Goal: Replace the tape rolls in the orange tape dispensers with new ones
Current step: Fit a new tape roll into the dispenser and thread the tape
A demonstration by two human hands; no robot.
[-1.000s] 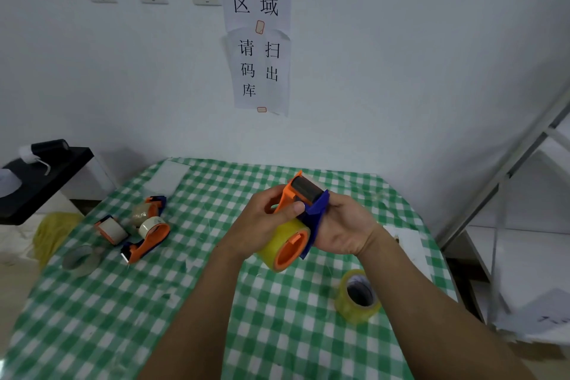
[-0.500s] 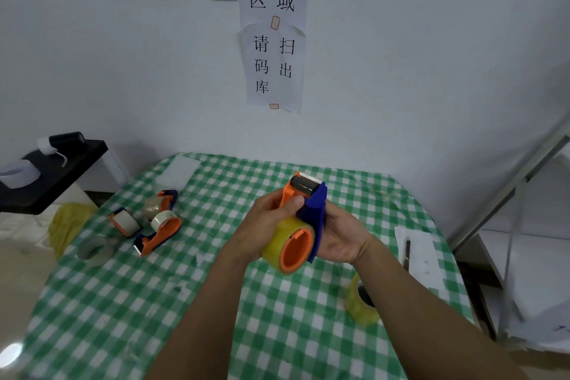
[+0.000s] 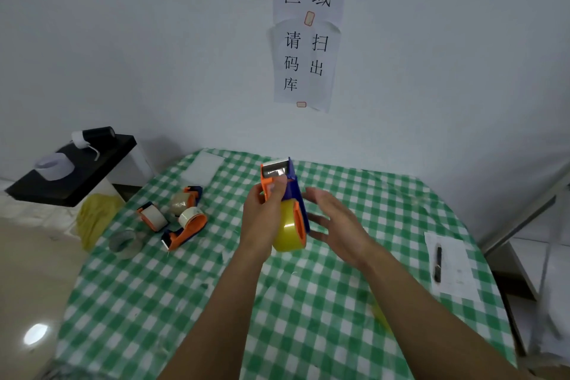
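The left hand (image 3: 262,220) is curled round an orange and blue tape dispenser (image 3: 294,191), thumb near its top, holding it upright above the checked table (image 3: 308,302); a yellow tape roll (image 3: 285,234) sits on its hub. The right hand (image 3: 336,219) is spread just beside the blue side; whether it touches is unclear. Two more dispensers (image 3: 188,227) lie left on the cloth.

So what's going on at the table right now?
A person's left hand grips an orange and blue tape dispenser above the checked table, with a yellow tape roll mounted in it. The right hand is open beside it. Another orange dispenser lies on the table's left side, near a loose clear roll.
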